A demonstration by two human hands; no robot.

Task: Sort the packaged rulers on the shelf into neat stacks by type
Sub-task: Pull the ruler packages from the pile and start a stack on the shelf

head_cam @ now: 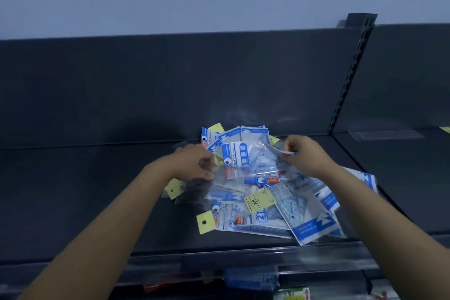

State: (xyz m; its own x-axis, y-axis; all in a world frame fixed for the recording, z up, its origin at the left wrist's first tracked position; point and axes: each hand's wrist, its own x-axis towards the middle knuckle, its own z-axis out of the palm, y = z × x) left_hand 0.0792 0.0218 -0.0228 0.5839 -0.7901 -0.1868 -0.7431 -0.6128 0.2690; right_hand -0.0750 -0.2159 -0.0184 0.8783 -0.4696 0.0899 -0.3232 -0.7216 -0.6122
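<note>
A loose pile of packaged rulers (265, 204) lies on the dark shelf (97, 190), clear bags with blue-and-white or yellow header cards. My left hand (194, 163) pinches the left edge of a clear ruler pack (233, 173) on top of the pile. My right hand (304, 153) pinches the corner of a clear set-square pack (267, 156) and holds it slightly above the heap. Both packs overlap in the middle, and what lies under them is hidden.
The shelf's dark back panel (170, 85) rises behind the pile, with a slotted upright (350, 75) at right. A neighbouring shelf bay (401, 165) lies to the right. Below the front edge (219, 256) a lower shelf holds more goods (250, 277).
</note>
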